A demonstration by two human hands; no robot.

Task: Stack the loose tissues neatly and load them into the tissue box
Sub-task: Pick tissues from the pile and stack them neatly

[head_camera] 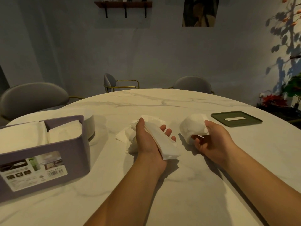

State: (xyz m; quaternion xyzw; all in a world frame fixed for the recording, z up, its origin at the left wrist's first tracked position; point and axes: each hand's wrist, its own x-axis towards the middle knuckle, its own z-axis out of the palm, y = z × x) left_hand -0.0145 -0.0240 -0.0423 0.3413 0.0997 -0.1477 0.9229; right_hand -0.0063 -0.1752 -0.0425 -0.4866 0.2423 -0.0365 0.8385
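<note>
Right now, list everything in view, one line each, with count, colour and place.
tissue box: one, purple, near left, lid off
boxed tissues: two stacks, white, one in each compartment of the box
folded tissue stack: one, white, in the left hand
loose tissues: one pile, white, on the table under the left hand
crumpled tissue: one, white, in the right hand
lid: one, dark green, slotted, far right on the table
round container: one, pale, behind the box
table: one, white marble
chairs: three, grey, far side
shelf: one, dark, on the wall
picture: one, on the wall
plants: green and red, far right
left hand: holds the stack
right hand: grips the crumpled tissue
</note>
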